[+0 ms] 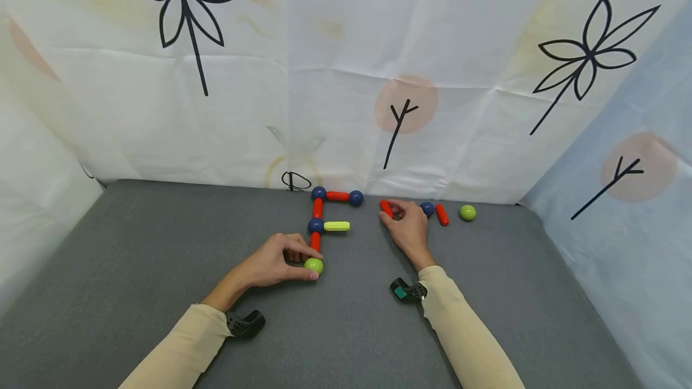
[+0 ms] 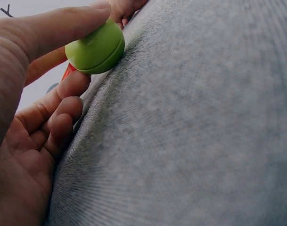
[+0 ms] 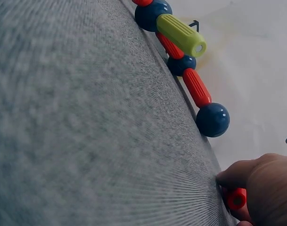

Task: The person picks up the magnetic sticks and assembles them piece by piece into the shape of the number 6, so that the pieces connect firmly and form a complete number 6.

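My left hand point(image 1: 278, 261) pinches a green ball point(image 1: 313, 266) between thumb and fingers, at the lower end of a joined figure of rods and balls. That figure has red rods point(image 1: 318, 208), dark blue balls point(image 1: 316, 226) and a yellow-green ribbed rod point(image 1: 337, 226) sticking out to the right. In the left wrist view the green ball point(image 2: 95, 49) shows a seam around it. Right of the figure, my right hand point(image 1: 409, 228) grips a loose red rod point(image 1: 386, 208); its round end point(image 3: 236, 199) shows beneath the fingers in the right wrist view.
Just beyond my right hand lie a blue ball point(image 1: 427, 209), a red rod point(image 1: 442, 215) and a green ball point(image 1: 467, 212). All sit on a grey cloth surface point(image 1: 346, 335). A white patterned curtain point(image 1: 335, 77) rises behind its back edge.
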The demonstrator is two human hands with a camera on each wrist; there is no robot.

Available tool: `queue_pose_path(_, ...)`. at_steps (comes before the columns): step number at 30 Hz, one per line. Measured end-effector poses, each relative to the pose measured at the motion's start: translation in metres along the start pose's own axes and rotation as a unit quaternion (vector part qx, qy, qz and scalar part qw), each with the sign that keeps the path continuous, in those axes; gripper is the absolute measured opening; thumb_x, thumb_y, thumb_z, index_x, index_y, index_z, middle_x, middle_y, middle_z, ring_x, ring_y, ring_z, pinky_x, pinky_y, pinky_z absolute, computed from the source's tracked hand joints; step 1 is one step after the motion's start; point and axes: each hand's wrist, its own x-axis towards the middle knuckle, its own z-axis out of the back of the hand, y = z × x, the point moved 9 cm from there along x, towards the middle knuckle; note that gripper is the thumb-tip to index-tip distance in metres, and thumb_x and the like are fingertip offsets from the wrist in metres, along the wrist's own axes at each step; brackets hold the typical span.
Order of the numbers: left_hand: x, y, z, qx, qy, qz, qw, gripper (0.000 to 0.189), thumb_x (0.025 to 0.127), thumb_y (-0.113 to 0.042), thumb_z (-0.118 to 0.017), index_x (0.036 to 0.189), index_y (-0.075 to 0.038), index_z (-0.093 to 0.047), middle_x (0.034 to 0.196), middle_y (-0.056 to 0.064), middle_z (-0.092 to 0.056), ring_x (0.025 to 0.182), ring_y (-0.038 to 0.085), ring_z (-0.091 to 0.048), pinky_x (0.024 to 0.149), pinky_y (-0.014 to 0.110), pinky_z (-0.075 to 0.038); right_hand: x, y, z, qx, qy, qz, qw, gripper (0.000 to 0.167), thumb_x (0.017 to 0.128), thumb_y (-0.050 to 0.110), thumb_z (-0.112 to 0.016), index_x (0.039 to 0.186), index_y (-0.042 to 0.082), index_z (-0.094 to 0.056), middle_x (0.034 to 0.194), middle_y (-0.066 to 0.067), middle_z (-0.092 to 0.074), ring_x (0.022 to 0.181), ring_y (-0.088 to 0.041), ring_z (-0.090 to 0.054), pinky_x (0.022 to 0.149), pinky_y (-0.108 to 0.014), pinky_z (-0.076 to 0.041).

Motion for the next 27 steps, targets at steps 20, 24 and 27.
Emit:
queue_pose_path(20, 0.001, 0.001, 0.000, -0.009, 0.003, -0.004, 0.9999, 0.035, 0.080, -0.030, -0.089, 0.112, -0.018, -0.081, 0.091, -0.006, -0.065, 0.083, 0.017, -0.057, 0.074, 0.029, -0.046, -0.004, 0.046, 0.008, 0.103, 0.129, 0.017, 0.9862, 0.028, 0.095, 0.011, -0.073, 0.122, 0.007, -0.075, 0.110, -0.013, -0.063, 0.091, -0.026, -0.064, 0.077, -0.032, -0.052)
queue_pose_path(24, 0.002, 0.001, 0.000, -0.005, 0.002, -0.003, 1.0000, 0.035, 0.080, -0.030, -0.088, 0.112, -0.018, -0.081, 0.091, -0.007, -0.065, 0.083, 0.016, -0.057, 0.074, 0.029, -0.047, -0.022, 0.065, 0.003, 0.113, 0.181, 0.065, 0.9748, 0.026, 0.095, 0.011, -0.073, 0.121, 0.008, -0.075, 0.108, -0.009, -0.064, 0.085, -0.023, -0.061, 0.071, -0.030, -0.049)
queue_pose_path(27, 0.002, 0.001, 0.000, -0.003, 0.004, 0.003, 1.0000, 0.035, 0.080, -0.030, -0.088, 0.113, -0.019, -0.080, 0.092, -0.006, -0.065, 0.084, 0.016, -0.057, 0.075, 0.029, -0.047, -0.037, 0.076, -0.002, 0.122, 0.219, 0.099, 0.9631, 0.027, 0.095, 0.012, -0.074, 0.121, 0.007, -0.075, 0.105, -0.006, -0.065, 0.084, -0.020, -0.057, 0.071, -0.029, -0.047)
